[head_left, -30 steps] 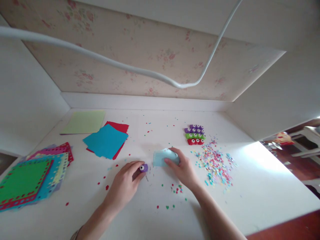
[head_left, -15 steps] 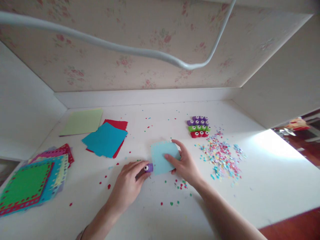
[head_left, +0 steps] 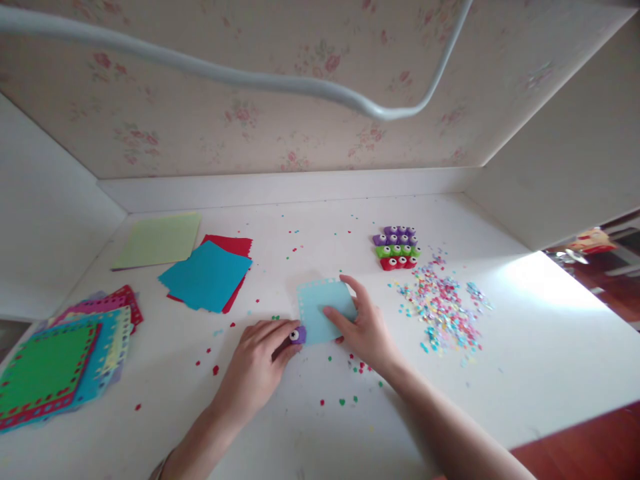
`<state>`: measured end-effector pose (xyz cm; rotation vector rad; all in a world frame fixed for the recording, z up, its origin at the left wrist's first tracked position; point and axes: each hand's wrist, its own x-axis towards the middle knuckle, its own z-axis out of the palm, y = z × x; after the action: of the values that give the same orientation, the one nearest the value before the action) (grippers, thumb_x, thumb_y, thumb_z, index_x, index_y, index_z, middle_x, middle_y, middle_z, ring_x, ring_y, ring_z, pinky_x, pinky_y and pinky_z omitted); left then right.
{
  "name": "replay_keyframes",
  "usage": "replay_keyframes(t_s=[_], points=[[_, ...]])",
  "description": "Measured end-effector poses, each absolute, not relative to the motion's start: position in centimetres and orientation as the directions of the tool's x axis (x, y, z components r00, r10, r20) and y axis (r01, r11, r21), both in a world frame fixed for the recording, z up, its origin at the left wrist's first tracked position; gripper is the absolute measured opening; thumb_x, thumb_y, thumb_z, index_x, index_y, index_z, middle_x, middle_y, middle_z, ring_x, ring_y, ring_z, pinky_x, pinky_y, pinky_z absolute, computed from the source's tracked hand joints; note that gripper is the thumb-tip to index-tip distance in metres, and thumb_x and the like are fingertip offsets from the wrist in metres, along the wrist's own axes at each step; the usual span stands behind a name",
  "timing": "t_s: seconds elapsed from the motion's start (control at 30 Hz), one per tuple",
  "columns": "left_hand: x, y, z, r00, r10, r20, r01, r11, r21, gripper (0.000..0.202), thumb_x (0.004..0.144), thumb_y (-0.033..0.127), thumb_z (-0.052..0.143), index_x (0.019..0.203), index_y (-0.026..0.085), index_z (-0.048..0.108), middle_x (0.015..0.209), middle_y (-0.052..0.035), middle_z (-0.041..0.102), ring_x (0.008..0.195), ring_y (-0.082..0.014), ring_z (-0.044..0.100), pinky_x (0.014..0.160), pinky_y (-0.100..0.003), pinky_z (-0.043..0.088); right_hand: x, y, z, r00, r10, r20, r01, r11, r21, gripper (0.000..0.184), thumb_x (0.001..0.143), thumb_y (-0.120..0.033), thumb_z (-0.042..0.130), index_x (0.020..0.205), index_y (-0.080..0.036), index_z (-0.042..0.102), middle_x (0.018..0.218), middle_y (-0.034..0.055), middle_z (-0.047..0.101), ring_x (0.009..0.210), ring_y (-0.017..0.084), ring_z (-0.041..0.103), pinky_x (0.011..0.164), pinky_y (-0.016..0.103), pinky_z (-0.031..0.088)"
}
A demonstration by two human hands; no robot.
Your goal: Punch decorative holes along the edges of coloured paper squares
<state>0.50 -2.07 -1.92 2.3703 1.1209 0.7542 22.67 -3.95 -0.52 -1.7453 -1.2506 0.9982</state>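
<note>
A small purple craft punch with a white button top is pinched in my left hand, its mouth at the lower left edge of a light blue paper square. Small cut-outs run along the square's top and left edges. My right hand grips the square at its right side, thumb on top and the other fingers at the edge or beneath. Tiny red and green paper shapes lie on the white table just below the square.
Punched colored sheets are stacked at left. Blue sheets on red ones and pale green paper lie behind. Purple, green and red punches stand in rows at right, beside a confetti pile. A white cable hangs across the top.
The view has shifted slightly. Both hands keep their holds, and the punch stays at the square's left edge. Cut-outs along that edge show more clearly now.
</note>
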Motion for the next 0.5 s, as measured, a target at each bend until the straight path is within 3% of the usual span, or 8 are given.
replay_keyframes(t_s=[0.07,0.13,0.2,0.27,0.37,0.5], points=[[0.4,-2.1,-2.0,0.544,0.785,0.296,0.576,-0.606,0.549,0.031,0.09,0.03,0.064,0.12,0.024,0.062,0.114,-0.0065,0.071,0.103,-0.0264,0.065,0.09,-0.046,0.053,22.7,-4.1,-0.6,0.188,0.98,-0.07,0.495,-0.156,-0.854,0.064,0.088,-0.047,0.062,0.144,-0.03,0.036,0.097,0.0085,0.069,0.06,0.021,0.07,0.057,0.037,0.06],[0.3,-2.1,-2.1,0.551,0.783,0.29,0.58,-0.609,0.541,0.034,0.09,0.033,0.065,0.122,0.024,0.062,0.114,-0.0069,0.071,0.104,-0.0271,0.064,0.091,-0.047,0.052,23.0,-4.3,-0.6,0.148,0.986,0.079,0.621,-0.031,-0.783,0.066,0.09,-0.045,0.06,0.147,-0.027,0.034,0.111,0.0142,0.067,0.089,0.028,0.071,0.074,0.046,0.06],[0.2,-2.1,-2.2,0.546,0.791,0.278,0.59,-0.598,0.542,0.036,0.089,0.035,0.065,0.123,0.024,0.062,0.116,-0.0072,0.07,0.106,-0.0272,0.063,0.092,-0.047,0.052,23.6,-4.4,-0.5,0.085,0.968,0.236,0.733,0.099,-0.673,0.063,0.091,-0.042,0.06,0.147,-0.026,0.037,0.135,0.019,0.054,0.117,0.034,0.059,0.089,0.052,0.055],[0.2,-2.1,-2.1,0.543,0.797,0.263,0.596,-0.587,0.548,0.034,0.09,0.034,0.065,0.122,0.025,0.062,0.117,-0.0069,0.068,0.108,-0.0265,0.062,0.093,-0.046,0.052,24.4,-4.4,-0.4,-0.039,0.947,0.32,0.804,0.22,-0.553,0.053,0.092,-0.037,0.059,0.142,-0.026,0.046,0.153,0.0167,0.036,0.134,0.035,0.044,0.101,0.055,0.047],[0.2,-2.0,-1.8,0.554,0.8,0.23,0.596,-0.574,0.561,0.029,0.091,0.032,0.063,0.12,0.025,0.063,0.116,-0.0056,0.068,0.107,-0.0241,0.062,0.093,-0.043,0.052,25.3,-4.3,-0.6,-0.299,0.915,0.271,0.813,0.393,-0.431,0.042,0.095,-0.031,0.054,0.137,-0.028,0.053,0.155,0.0079,0.037,0.142,0.031,0.033,0.113,0.058,0.032],[0.3,-1.9,-1.2,0.556,0.807,0.201,0.598,-0.556,0.577,0.025,0.093,0.029,0.061,0.117,0.025,0.064,0.111,-0.0044,0.069,0.103,-0.0216,0.063,0.091,-0.04,0.053,25.3,-4.1,-1.0,-0.414,0.895,0.166,0.795,0.444,-0.412,0.038,0.098,-0.031,0.05,0.136,-0.029,0.054,0.141,0.0028,0.057,0.135,0.026,0.045,0.118,0.06,0.021]])
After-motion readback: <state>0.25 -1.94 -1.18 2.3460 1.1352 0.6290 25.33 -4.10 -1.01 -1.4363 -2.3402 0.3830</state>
